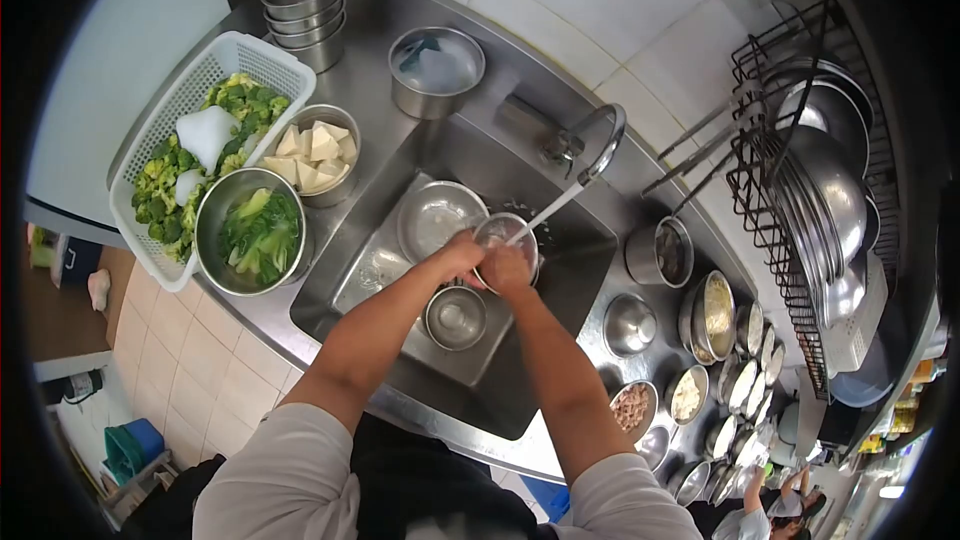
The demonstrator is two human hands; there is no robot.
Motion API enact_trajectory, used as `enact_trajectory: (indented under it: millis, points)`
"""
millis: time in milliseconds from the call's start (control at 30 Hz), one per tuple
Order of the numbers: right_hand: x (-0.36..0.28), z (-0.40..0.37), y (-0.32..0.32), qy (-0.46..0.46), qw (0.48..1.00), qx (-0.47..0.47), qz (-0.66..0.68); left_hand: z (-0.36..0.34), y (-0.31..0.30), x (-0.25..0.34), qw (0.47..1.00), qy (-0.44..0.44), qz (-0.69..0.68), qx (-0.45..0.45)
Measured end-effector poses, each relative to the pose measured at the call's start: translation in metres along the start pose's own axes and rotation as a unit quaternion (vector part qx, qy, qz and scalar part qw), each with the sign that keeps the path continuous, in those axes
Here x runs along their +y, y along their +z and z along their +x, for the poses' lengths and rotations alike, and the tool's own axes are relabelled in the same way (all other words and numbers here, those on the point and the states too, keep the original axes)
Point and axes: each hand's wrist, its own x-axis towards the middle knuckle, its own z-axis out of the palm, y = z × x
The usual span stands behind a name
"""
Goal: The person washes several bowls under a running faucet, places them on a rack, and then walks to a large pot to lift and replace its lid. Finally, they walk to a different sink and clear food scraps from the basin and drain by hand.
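A small metal bowl (527, 230) is held over the sink (575, 270), and a stream of water from the curved tap (603, 145) runs into it. My left hand (462, 254) grips the bowl at its left rim. Reaching over the near rim, my right hand (506, 266) is at the inside of the bowl, its fingers hidden. A wider metal bowl (437, 220) with water lies to the left on a metal tray (368, 275) in the sink. Just below my hands sits another small metal bowl (456, 318).
Left on the counter are a white basket (143, 230) of broccoli, a bowl of leafy greens (258, 230), tofu pieces (318, 152) and stacked pots (305, 15). A wire rack (760, 155) hangs right, above several food bowls (688, 395). Other people (780, 505) stand far right.
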Motion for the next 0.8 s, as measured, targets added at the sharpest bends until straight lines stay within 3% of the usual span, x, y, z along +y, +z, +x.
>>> enact_trajectory:
  millis: [33, 67, 100, 133, 200, 267, 300, 367, 400, 433, 467, 500, 533, 567, 600, 633, 700, 733, 767, 800]
  points:
    - [-0.003, -0.004, 0.006, 0.007, 1.000, -0.002, 0.001, 0.002, 0.005, -0.002, 0.997, 0.028, 0.031, 0.069]
    - [-0.006, -0.005, 0.009, -0.053, 0.984, 0.020, 0.172, -0.004, 0.004, 0.003, 0.996, 0.014, 0.018, 0.092]
    - [-0.008, -0.006, 0.010, -0.112, 0.934, 0.043, 0.337, 0.001, -0.004, 0.001, 0.995, -0.004, -0.007, 0.096]
    - [-0.014, -0.014, 0.002, -0.106, 0.934, 0.045, 0.337, 0.008, -0.016, -0.003, 0.994, -0.023, -0.032, 0.101]
    - [-0.023, -0.049, -0.025, -0.143, 0.961, 0.119, 0.202, 0.030, -0.032, -0.018, 0.984, -0.100, -0.048, 0.136]
    - [-0.006, -0.061, -0.023, -0.079, 0.964, 0.092, 0.236, 0.023, -0.030, -0.013, 0.988, -0.131, -0.079, 0.002]
    - [0.001, -0.064, -0.022, -0.044, 0.958, 0.065, 0.275, 0.014, -0.025, -0.008, 0.987, -0.142, -0.072, -0.015]
    - [0.014, -0.081, -0.023, 0.000, 0.955, 0.103, 0.277, 0.001, -0.015, 0.000, 0.984, -0.164, -0.062, 0.001]
    - [0.022, -0.095, -0.024, 0.068, 0.879, 0.138, 0.451, 0.000, -0.008, -0.009, 0.984, -0.170, -0.061, -0.004]
    - [0.030, -0.105, -0.025, 0.128, 0.766, 0.170, 0.607, 0.000, -0.005, -0.020, 0.987, -0.156, -0.013, 0.017]
    - [0.038, -0.119, -0.026, 0.128, 0.636, 0.221, 0.728, 0.000, -0.003, -0.031, 0.988, -0.143, 0.035, 0.042]
    - [0.048, -0.138, -0.020, 0.124, 0.484, 0.259, 0.827, 0.003, -0.001, -0.047, 0.977, -0.122, 0.172, 0.024]
    - [0.073, -0.160, -0.010, 0.145, 0.446, 0.248, 0.847, 0.006, -0.001, -0.071, 0.947, -0.106, 0.303, 0.011]
    - [0.089, -0.175, -0.011, 0.095, 0.409, 0.293, 0.859, 0.008, -0.007, -0.101, 0.896, -0.041, 0.443, 0.014]
    - [0.099, -0.194, -0.028, 0.044, 0.358, 0.269, 0.893, 0.008, -0.011, -0.122, 0.821, 0.025, 0.571, 0.012]
    - [0.100, -0.206, -0.042, 0.056, 0.306, 0.323, 0.894, -0.002, -0.012, -0.133, 0.824, 0.012, 0.566, 0.021]
    - [0.111, -0.220, -0.066, 0.118, 0.273, 0.413, 0.861, -0.017, -0.005, -0.150, 0.735, 0.031, 0.677, -0.029]
    - [0.126, -0.225, -0.064, 0.131, 0.241, 0.436, 0.857, -0.018, -0.005, -0.160, 0.738, 0.028, 0.674, -0.026]
    - [0.139, -0.230, -0.060, 0.150, 0.182, 0.457, 0.858, -0.015, -0.007, -0.173, 0.699, -0.005, 0.711, -0.079]
    - [0.150, -0.234, -0.051, 0.136, 0.166, 0.440, 0.872, -0.014, -0.008, -0.184, 0.655, -0.037, 0.743, -0.131]
